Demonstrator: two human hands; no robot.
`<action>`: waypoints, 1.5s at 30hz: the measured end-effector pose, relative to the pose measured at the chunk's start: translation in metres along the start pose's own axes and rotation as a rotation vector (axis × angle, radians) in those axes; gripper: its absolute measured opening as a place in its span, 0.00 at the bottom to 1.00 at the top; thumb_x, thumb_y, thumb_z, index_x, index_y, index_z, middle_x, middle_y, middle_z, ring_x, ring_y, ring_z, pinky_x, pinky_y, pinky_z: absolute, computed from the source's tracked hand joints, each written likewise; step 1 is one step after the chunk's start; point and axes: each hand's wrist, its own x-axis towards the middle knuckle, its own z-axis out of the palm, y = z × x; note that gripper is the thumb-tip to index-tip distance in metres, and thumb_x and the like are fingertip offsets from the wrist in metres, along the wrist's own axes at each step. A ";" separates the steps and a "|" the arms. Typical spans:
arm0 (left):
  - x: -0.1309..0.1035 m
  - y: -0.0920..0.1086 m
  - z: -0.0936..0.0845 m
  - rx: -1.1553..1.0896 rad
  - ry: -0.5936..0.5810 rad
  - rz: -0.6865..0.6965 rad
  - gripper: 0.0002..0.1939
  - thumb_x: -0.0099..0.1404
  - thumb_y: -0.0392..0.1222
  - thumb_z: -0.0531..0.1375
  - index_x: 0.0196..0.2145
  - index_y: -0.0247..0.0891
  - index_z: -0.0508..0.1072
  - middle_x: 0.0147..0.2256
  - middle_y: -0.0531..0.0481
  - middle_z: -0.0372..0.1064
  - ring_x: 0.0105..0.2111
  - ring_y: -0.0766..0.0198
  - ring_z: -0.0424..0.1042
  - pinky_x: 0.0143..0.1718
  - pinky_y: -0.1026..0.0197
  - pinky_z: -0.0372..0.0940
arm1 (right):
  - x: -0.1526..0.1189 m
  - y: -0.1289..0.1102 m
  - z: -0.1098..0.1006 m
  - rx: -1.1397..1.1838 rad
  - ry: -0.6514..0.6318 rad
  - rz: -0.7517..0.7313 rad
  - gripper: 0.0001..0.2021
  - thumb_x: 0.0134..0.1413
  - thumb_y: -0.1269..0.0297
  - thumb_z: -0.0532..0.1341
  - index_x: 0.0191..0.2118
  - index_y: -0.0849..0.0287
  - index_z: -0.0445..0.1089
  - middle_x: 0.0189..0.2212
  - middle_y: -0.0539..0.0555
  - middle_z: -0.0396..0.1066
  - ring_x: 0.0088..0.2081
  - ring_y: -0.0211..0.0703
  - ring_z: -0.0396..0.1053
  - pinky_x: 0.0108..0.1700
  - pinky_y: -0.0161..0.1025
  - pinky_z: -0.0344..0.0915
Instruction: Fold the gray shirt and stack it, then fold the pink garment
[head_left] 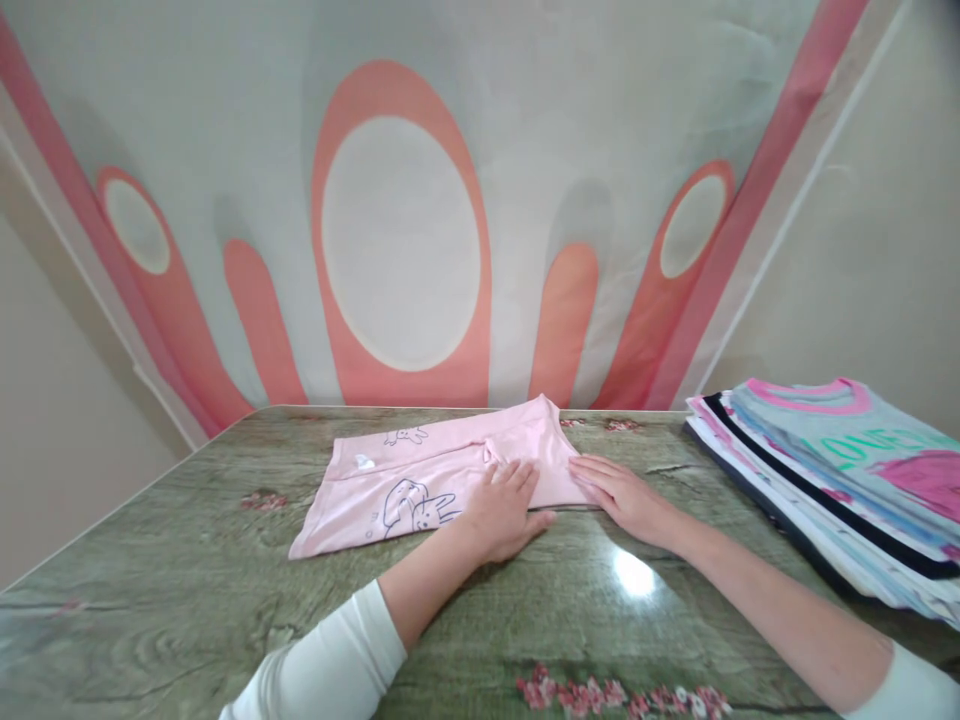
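Note:
A pink garment (pixel 442 480) with dark bunny line drawings lies partly folded on the wood-patterned table (pixel 187 620). Its hem points left, and a small crease shows near its middle. My left hand (pixel 504 510) rests palm down on the garment's near side, fingers spread a little. At the garment's right end, my right hand (pixel 622 495) lies flat with its fingertips on the cloth edge. Neither hand grasps the fabric.
A stack of folded clothes (pixel 832 490) stands at the table's right side, topped by a grey shirt with a pink collar. Behind the table's far edge rises a pale backdrop (pixel 517 150) with coral shapes.

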 end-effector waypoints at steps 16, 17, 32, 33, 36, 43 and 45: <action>-0.106 -0.136 -0.030 -0.037 0.212 -0.361 0.18 0.65 0.47 0.47 0.45 0.37 0.71 0.46 0.45 0.68 0.46 0.58 0.66 0.50 0.58 0.57 | -0.005 0.003 -0.002 -0.143 0.047 -0.040 0.23 0.55 0.72 0.49 0.56 0.52 0.61 0.56 0.50 0.60 0.59 0.46 0.54 0.60 0.52 0.53; -0.109 -0.144 -0.031 -0.053 0.231 -0.392 0.17 0.64 0.46 0.49 0.43 0.37 0.72 0.43 0.46 0.70 0.44 0.58 0.67 0.48 0.58 0.58 | -0.005 -0.001 -0.003 -0.150 0.051 -0.037 0.22 0.57 0.70 0.49 0.57 0.52 0.61 0.56 0.51 0.60 0.59 0.46 0.53 0.60 0.52 0.53; -0.135 -0.150 -0.070 -0.288 -0.175 -0.420 0.13 0.53 0.50 0.56 0.25 0.36 0.64 0.23 0.56 0.60 0.24 0.67 0.58 0.23 0.67 0.49 | -0.014 0.018 -0.009 -0.308 -0.249 0.026 0.27 0.60 0.57 0.45 0.64 0.47 0.40 0.63 0.47 0.43 0.64 0.49 0.36 0.61 0.56 0.42; -0.136 -0.143 -0.074 -0.304 -0.228 -0.393 0.12 0.52 0.49 0.56 0.26 0.36 0.64 0.23 0.56 0.59 0.24 0.68 0.57 0.23 0.67 0.48 | -0.015 0.023 -0.009 -0.337 -0.229 0.033 0.26 0.59 0.60 0.45 0.64 0.49 0.43 0.63 0.47 0.44 0.64 0.49 0.37 0.61 0.55 0.43; -0.134 -0.118 -0.082 -0.373 -0.348 -0.322 0.14 0.49 0.47 0.59 0.32 0.36 0.67 0.26 0.56 0.60 0.26 0.67 0.58 0.24 0.67 0.49 | -0.016 0.039 -0.008 -0.420 -0.159 0.067 0.27 0.55 0.68 0.45 0.62 0.53 0.50 0.62 0.48 0.49 0.63 0.49 0.39 0.61 0.55 0.45; -0.121 -0.075 -0.073 -0.523 -0.451 -0.112 0.14 0.50 0.50 0.60 0.24 0.36 0.65 0.21 0.57 0.55 0.23 0.69 0.54 0.23 0.66 0.47 | -0.009 0.070 -0.009 -0.399 -0.100 0.119 0.29 0.47 0.73 0.48 0.59 0.58 0.57 0.60 0.51 0.54 0.62 0.48 0.45 0.61 0.53 0.47; -0.117 -0.062 -0.068 -0.626 -0.518 -0.096 0.16 0.53 0.53 0.59 0.23 0.36 0.63 0.20 0.58 0.52 0.21 0.70 0.52 0.21 0.66 0.46 | 0.000 0.078 -0.012 -0.358 -0.113 0.158 0.29 0.46 0.74 0.47 0.57 0.60 0.60 0.58 0.52 0.56 0.61 0.46 0.48 0.61 0.50 0.48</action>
